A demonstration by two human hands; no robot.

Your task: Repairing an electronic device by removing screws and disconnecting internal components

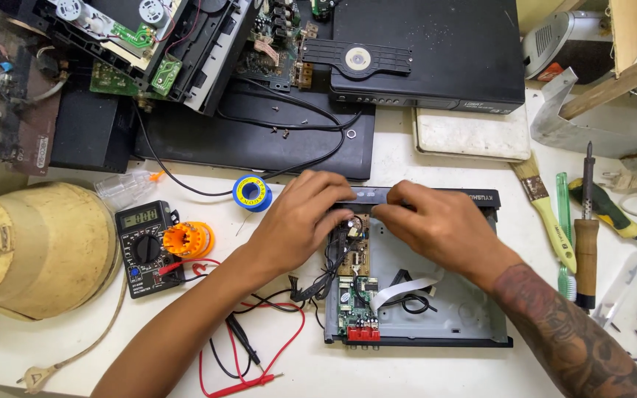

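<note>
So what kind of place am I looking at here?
Most likely an electronics repair bench: a digital multimeter with its probe leads, a solder spool, and both hands on an opened disc player chassis with bare circuit boards.

A black multimeter point(145, 248) with a grey-green display lies near the white desk's point(149, 354) left edge, beside an orange spool point(189, 240). A blue-and-yellow solder reel point(251, 193) sits further back. Red and black probe leads point(248, 365) trail toward the front edge. The open grey chassis point(451, 302) holds a green board point(357, 304).
</note>
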